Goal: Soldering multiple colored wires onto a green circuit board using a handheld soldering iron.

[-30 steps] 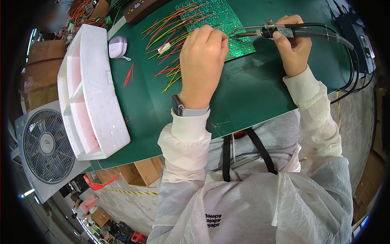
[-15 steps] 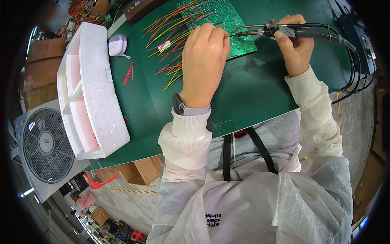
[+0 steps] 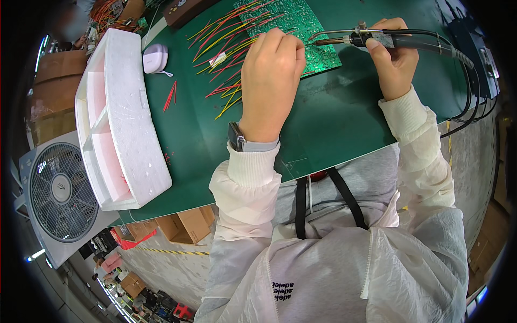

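Observation:
My right hand grips a black-handled soldering iron, its tip pointing left over the green circuit board. A thin metal tube runs alongside the iron and ends near its tip. My left hand is closed above the board's left side, fingertips pinched together close to the iron's tip. What the pinch holds is hidden behind the fingers. Red and yellow wires fan out leftward from the board, some passing under my left hand. A small white piece lies among them.
A white foam tray with compartments stands on the green table at left. Near it are a lilac case and loose red wires. A fan stands far left. Cables run from the iron to a dark box at right.
The soldering iron has shifted slightly right and away from me, its tip drawing back from my left fingertips. My right hand moved with it. The left hand stays nearly in place.

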`<state>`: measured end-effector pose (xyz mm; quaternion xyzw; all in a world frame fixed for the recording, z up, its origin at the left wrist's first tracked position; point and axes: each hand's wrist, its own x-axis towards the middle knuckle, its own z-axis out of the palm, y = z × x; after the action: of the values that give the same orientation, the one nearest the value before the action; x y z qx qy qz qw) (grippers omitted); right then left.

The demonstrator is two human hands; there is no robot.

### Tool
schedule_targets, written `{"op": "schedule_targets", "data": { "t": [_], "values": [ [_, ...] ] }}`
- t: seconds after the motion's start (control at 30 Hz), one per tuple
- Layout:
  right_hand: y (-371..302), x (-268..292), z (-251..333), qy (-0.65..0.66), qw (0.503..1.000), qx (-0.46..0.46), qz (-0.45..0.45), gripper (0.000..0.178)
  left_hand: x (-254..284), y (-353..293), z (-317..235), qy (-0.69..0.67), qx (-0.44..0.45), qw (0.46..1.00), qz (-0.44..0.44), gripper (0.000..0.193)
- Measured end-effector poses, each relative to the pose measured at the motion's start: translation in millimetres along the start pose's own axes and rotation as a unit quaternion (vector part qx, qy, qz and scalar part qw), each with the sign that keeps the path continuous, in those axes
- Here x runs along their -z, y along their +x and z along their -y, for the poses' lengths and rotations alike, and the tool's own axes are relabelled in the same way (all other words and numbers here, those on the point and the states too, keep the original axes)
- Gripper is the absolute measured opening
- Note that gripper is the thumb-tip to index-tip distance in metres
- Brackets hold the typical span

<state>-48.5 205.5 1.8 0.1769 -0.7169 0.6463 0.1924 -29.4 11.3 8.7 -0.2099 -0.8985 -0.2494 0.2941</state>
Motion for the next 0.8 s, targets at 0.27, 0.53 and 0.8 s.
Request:
{"op": "schedule_targets", "data": {
  "t": [0.27,0.53,0.8],
  "values": [
    [0.1,1.6,-1.2,0.002,1.000,0.000,0.016,0.015,-0.1,-0.4,-1.0,0.005,0.008,1.000,0.005,0.009],
    [-0.2,0.5,-0.4,0.004,1.000,-0.008,0.009,0.015,1.1,-0.3,-1.3,-0.002,0.009,1.000,0.007,0.008],
    [0.1,1.0,0.2,-0.009,1.000,-0.006,0.000,0.016,0.3,-0.2,-1.3,-0.002,0.011,1.000,0.006,0.008]
  ]
}}
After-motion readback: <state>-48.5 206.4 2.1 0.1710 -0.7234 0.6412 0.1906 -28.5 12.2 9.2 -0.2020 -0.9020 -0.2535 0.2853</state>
